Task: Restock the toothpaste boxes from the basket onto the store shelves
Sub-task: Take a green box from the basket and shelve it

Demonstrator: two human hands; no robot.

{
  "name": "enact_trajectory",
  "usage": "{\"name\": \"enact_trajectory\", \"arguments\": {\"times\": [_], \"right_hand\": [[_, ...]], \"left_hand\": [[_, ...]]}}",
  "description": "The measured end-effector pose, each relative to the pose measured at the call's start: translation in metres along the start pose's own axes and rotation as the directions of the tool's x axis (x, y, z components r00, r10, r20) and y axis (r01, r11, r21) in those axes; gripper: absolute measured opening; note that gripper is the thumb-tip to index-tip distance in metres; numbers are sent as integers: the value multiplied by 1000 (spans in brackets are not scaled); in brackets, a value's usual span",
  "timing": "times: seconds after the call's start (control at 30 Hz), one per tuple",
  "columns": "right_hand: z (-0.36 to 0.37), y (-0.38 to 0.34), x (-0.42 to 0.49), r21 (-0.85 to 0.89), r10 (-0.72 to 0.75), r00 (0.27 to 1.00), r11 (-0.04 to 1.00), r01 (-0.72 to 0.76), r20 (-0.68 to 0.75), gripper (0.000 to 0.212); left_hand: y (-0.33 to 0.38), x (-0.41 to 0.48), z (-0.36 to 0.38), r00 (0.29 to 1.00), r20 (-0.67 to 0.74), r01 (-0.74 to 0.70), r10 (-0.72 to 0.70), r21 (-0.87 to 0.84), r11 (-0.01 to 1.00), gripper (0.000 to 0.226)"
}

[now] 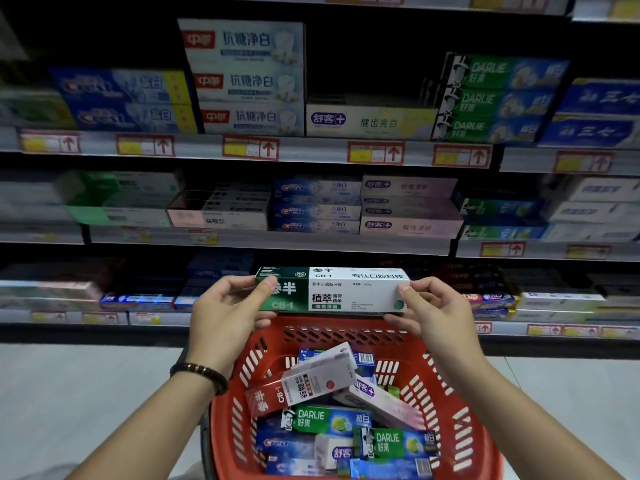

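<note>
A green and white toothpaste box (332,289) is held level above the red basket (239,420), in front of the shelves. My left hand (228,313) grips its green left end, thumb on the front face. My right hand (426,310) pinches its white right end. The basket below holds several toothpaste boxes, among them a red and white box (308,382) lying on top, a pink one (377,400) and green Darlie boxes (325,420).
Store shelves (311,154) run across the view in three tiers, stacked with toothpaste boxes. A matching green and white box stack (117,195) sits on the middle shelf at left. A dark gap (374,77) lies above the low yellow box on the top tier. Grey floor flanks the basket.
</note>
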State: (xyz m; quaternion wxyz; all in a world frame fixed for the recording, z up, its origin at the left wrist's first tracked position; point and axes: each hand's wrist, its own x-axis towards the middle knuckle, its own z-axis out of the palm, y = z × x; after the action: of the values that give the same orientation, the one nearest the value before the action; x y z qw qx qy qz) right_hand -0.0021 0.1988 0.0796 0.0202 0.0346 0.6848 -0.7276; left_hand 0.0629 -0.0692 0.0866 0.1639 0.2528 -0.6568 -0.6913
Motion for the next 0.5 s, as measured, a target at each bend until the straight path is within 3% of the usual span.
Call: {"name": "enact_trajectory", "arguments": {"times": [0.3,0.5], "right_hand": [[19,7,1,-41,-93,996,995,93,-15,12],[33,10,-2,-95,-143,989,986,140,-31,11]], "left_hand": [[-1,3,-15,995,-60,-84,84,1,996,17],[-2,5,-27,992,-89,-95,95,3,996,16]]}}
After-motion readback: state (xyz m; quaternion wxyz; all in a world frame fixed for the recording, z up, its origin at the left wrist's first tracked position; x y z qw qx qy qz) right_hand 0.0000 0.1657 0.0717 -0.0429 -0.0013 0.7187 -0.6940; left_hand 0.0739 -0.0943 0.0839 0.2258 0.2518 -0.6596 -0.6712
